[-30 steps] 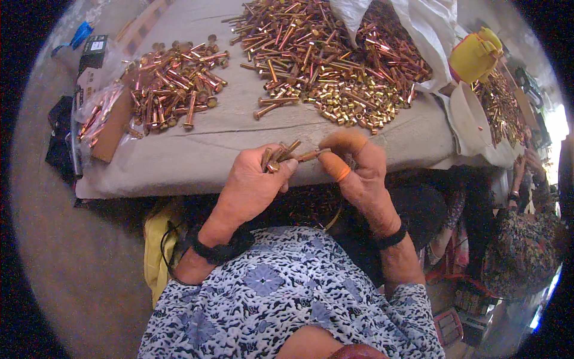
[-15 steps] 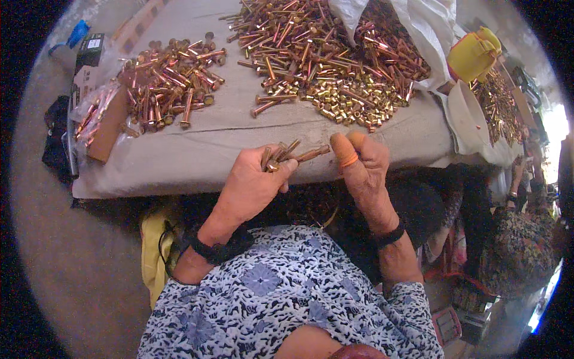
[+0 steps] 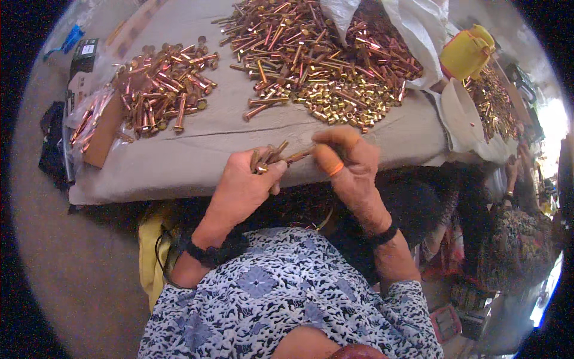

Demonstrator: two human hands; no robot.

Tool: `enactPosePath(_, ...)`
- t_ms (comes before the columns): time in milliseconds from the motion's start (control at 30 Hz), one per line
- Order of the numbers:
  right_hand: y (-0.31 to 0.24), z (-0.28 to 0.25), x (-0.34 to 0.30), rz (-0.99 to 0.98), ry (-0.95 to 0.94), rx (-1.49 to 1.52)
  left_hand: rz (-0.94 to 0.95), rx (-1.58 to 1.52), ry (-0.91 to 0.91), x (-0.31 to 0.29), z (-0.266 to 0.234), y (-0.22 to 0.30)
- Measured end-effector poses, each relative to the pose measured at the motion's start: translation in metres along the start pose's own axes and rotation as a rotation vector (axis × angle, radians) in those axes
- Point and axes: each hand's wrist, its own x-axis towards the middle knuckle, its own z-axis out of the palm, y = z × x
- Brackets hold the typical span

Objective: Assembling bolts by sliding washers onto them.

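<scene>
My left hand [image 3: 244, 185] is closed round several copper-coloured bolts [image 3: 272, 157], their shafts pointing different ways. One of these bolts sticks out to the right, toward my right hand [image 3: 351, 167]. Orange finger cots cover the thumb and forefinger of that hand, and the two are closed around the bolt's far end. Whether a small part sits between these fingertips is hidden. Just beyond my right hand, on the cloth-covered table [image 3: 239, 128], lies a heap of small brass-coloured sleeves [image 3: 347, 102]. A large pile of loose bolts [image 3: 281, 42] adjoins it.
Another bolt pile [image 3: 170, 84] lies on the left, beside a cardboard box flap [image 3: 104, 131] and a plastic bag of bolts [image 3: 89, 116]. White sacking [image 3: 412, 30] edges the main pile. At the right are a yellow container [image 3: 466, 55] and more brass-coloured parts [image 3: 493, 99]. Another person's arm [image 3: 511, 176] shows beyond.
My right hand has moved left, and its thumb and forefinger have come onto the end of the outstretched bolt. The left hand still holds its bolts. The whole view has shifted slightly.
</scene>
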Motion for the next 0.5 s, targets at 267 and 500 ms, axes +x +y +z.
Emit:
enactPosePath(267,-0.001,-0.01,0.002,-0.038,-0.2,-0.152,-0.034,-0.002,-0.065,-0.003,0.0,0.002)
enactPosePath(500,-0.007,0.015,0.001,-0.146,0.185,0.086,-0.06,-0.046,-0.046,-0.004,-0.002,0.006)
